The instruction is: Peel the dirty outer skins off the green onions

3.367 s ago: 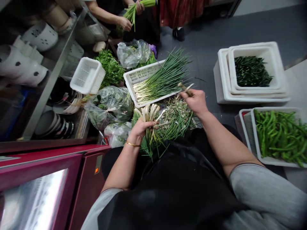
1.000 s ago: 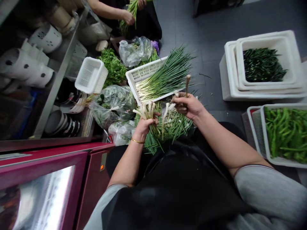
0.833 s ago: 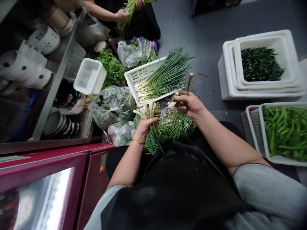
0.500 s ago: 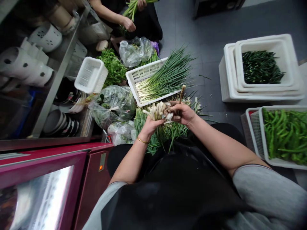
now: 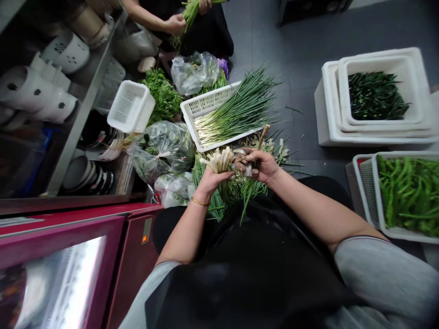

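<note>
My left hand [image 5: 211,179] is closed around a bunch of spring onions [image 5: 221,160], white root ends up, green leaves hanging below. Beside it, my right hand [image 5: 262,165] is closed on what looks like a small knife; its brown wooden handle [image 5: 264,136] sticks up past the thumb side, and a pale, blade-like piece shows below the fingers. Dirt marks the right fingertips, which are close to the bunch. Just beyond both hands, a white slotted basket [image 5: 188,119] holds spring onions [image 5: 236,107] laid with their white ends to the left.
Loose spring onions [image 5: 219,205] lie beneath my hands. On the left are bagged greens [image 5: 164,146], a small white basket [image 5: 127,107] and leafy herbs [image 5: 161,93]. Tubs of dark green peppers [image 5: 377,96] and light green peppers [image 5: 408,192] stand right. A co-worker's hand [image 5: 176,23] holds green stalks ahead.
My left hand has shifted slightly left with the bunch, and a small gap has opened between it and my right hand. The co-worker's hand has moved up towards the stalks.
</note>
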Action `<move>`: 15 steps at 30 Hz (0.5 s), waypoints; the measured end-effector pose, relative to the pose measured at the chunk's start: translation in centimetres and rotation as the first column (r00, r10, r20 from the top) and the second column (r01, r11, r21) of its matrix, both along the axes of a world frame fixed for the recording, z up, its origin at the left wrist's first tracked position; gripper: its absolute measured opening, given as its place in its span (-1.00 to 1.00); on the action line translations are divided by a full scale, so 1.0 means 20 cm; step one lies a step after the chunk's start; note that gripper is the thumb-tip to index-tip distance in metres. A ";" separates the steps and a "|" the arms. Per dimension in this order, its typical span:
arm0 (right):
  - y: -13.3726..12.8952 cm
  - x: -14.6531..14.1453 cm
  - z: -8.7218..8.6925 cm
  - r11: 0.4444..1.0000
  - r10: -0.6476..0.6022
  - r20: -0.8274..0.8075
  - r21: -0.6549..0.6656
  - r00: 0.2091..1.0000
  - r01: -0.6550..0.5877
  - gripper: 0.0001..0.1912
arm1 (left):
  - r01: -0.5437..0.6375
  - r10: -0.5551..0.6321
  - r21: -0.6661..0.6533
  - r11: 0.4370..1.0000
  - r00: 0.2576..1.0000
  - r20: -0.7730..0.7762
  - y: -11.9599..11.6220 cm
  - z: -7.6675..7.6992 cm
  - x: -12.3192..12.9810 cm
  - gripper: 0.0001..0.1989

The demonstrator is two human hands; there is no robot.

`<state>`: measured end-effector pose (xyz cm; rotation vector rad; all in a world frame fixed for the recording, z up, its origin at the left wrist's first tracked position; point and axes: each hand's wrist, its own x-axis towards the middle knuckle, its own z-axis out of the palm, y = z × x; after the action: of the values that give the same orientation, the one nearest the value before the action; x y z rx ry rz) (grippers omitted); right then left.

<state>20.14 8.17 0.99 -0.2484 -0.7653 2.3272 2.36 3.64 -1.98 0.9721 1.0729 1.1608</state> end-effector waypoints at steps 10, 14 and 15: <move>0.02 0.13 0.17 0.949 -0.274 0.241 0.227 0.931 0.220 -0.73 | 0.005 0.004 -0.201 0.980 0.999 0.045 0.01 -0.06 0.02 -0.55; 0.04 0.12 0.13 0.750 -0.600 0.533 0.635 0.597 0.185 -0.57 | -0.050 0.058 -0.212 0.976 0.998 0.033 0.01 -0.04 0.01 -0.59; 0.04 0.09 0.11 0.688 -0.657 0.554 0.718 0.510 0.107 -0.54 | -0.050 0.057 -0.212 0.976 0.998 0.026 0.01 -0.04 0.02 -0.59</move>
<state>22.03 8.88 3.10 -1.0919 -1.6366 1.2966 2.77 3.79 -2.81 0.7598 1.1768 1.0775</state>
